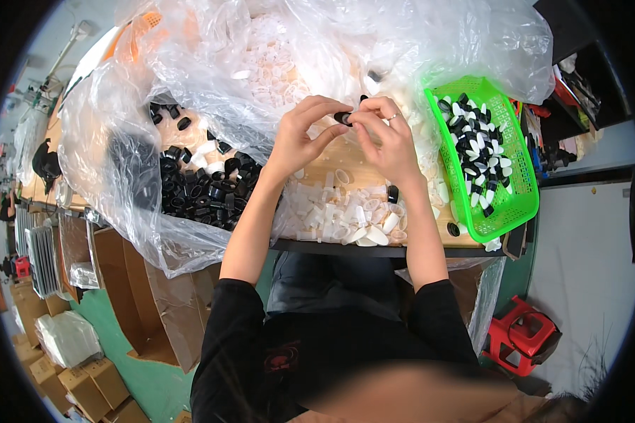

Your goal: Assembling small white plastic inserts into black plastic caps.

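Over the middle of the table, my left hand point(298, 141) pinches a small black plastic piece point(343, 118) between thumb and fingertips. From the other side, my right hand point(393, 146), a ring on one finger, closes its thumb and forefinger at the same piece. A second dark bit shows just above the right fingers; its kind is unclear. Below the hands lies a heap of translucent white oval rings and caps point(342, 215). To the left is a pile of black ring-shaped parts point(208, 190), partly on clear plastic.
A green basket point(522, 180) of black-and-white pieces stands at the right. Clear plastic bags point(190, 53) spread across the back and left, with small pale parts point(272, 67) among them. A cardboard box point(138, 296) and a red stool point(520, 335) flank me below the table.
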Demonstrator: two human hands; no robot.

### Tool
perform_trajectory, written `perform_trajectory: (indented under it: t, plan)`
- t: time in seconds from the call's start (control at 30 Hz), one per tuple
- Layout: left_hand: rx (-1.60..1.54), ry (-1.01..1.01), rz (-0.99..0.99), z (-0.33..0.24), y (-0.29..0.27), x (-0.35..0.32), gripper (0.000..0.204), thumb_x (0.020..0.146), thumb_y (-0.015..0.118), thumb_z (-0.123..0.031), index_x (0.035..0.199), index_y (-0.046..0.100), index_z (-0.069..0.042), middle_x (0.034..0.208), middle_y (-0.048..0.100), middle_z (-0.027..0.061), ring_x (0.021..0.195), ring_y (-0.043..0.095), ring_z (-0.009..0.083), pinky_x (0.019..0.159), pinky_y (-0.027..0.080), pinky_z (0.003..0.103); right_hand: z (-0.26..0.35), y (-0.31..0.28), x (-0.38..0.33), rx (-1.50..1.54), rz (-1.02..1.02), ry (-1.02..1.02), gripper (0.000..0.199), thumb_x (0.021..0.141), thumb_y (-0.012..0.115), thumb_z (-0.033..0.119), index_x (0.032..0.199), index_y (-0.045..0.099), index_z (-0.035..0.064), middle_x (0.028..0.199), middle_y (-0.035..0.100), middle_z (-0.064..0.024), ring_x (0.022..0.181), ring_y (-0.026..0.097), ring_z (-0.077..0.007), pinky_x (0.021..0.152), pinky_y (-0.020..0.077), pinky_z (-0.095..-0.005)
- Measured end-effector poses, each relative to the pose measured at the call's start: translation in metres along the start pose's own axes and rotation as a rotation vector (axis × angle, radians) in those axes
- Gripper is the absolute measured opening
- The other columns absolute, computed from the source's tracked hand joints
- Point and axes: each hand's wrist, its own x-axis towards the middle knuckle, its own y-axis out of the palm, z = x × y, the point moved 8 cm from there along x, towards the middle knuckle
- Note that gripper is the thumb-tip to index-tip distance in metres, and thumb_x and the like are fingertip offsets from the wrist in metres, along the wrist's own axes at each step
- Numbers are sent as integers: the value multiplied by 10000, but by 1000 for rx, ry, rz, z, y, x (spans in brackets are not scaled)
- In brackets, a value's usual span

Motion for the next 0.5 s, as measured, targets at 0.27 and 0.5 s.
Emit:
perform_trajectory:
  t: [0.27,0.5]
  plan:
    - [33,-103,-300,28,-29,-4,247,799,749,-74,1032,694,-13,919,709,101,853,652,176,799,498,297,-19,38,-24,130,471,313,125,784,713,109,846,629,42,870,593,-88,785,597,-242,677,484,-353]
    - [84,-342,-176,51,-25,-10,238,806,745,-83,1031,700,-18,784,673,54,599,491,92,562,412,259,-26,64,-39,43,653,286,87,808,648,106,841,630,28,830,625,-106,739,617,-296,692,496,-357]
